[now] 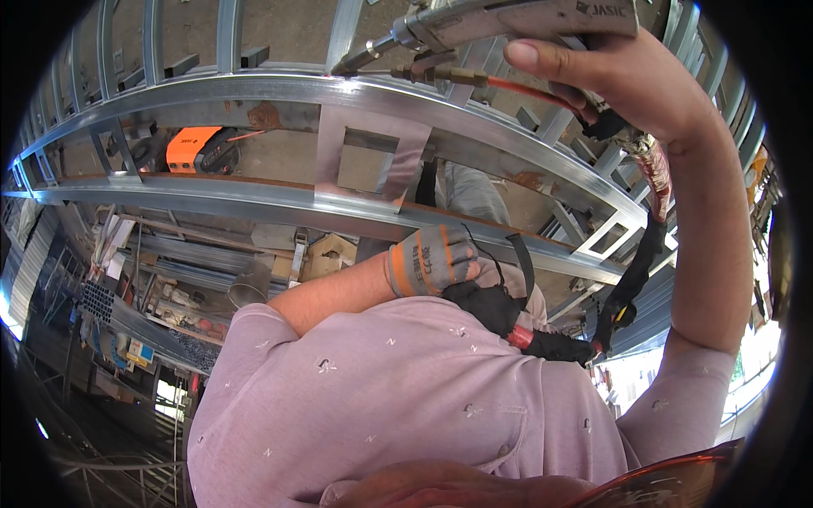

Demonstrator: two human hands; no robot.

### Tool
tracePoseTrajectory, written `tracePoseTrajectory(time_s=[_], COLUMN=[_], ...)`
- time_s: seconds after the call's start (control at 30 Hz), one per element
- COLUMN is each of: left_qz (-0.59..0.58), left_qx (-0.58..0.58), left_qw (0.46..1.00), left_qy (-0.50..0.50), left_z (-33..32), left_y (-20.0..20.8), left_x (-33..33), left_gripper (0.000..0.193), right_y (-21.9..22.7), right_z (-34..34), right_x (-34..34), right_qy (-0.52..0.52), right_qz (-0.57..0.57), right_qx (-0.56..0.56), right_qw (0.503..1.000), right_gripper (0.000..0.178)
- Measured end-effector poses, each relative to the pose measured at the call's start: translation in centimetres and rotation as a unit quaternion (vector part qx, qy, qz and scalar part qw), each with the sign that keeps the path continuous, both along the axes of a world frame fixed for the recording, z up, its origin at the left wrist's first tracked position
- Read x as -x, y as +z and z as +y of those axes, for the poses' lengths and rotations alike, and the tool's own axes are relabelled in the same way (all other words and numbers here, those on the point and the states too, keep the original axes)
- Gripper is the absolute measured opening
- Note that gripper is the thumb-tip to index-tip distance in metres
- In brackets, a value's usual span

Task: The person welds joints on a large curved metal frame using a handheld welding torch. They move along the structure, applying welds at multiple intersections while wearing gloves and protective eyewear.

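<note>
Orange welder box [196, 149] sits far left of yr hands, behind the galvanised steel frame rail [279, 89]. Yr left hand [440, 262], grey-orange glove, is curled shut, contents hidden. Yr right hand [610, 80] grips the grey metal welding torch [474, 25]: rigid, prob. cable-heavy; hold mid-handle, w/ hose [635, 271] draped below.

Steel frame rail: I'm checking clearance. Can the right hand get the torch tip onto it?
Probably yes. The right hand grips the torch, whose tip sits right by the steel frame rail, with nothing between them.
</note>
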State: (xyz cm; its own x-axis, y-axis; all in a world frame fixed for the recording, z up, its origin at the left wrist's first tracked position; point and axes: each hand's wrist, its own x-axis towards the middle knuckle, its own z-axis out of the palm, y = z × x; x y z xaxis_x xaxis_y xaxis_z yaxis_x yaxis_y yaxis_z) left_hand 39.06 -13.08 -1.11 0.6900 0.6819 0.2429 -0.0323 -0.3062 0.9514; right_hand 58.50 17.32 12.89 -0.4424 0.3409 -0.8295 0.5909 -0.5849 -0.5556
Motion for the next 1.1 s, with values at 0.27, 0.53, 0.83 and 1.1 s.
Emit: tracePoseTrajectory(time_s=[0.27,0.53,0.83,1.1], left_qz=[0.004,0.015,0.018,0.019], left_qx=[-0.014,0.004,0.006,0.000], left_qw=[1.000,1.000,1.000,1.000], left_qy=[-0.001,-0.013,-0.021,-0.025], left_z=[-0.2,0.4,0.0,0.3], left_y=[-0.2,0.6,0.1,0.3], left_x=[0.1,0.0,0.3,0.3], left_gripper=[0.034,0.030,0.034,0.035], right_y=[0.4,0.4,-2.1,-1.6], right_z=[0.1,-0.3,-1.1,-1.7], right_x=[0.5,0.4,-0.9,-0.6], right_qy=[0.024,-0.003,-0.022,0.006], right_qz=[-0.017,0.121,0.256,0.239], right_qx=[0.011,-0.017,-0.035,-0.086], right_qw=[1.000,0.993,0.966,0.967], right_gripper=[0.053,0.062,0.060,0.057])
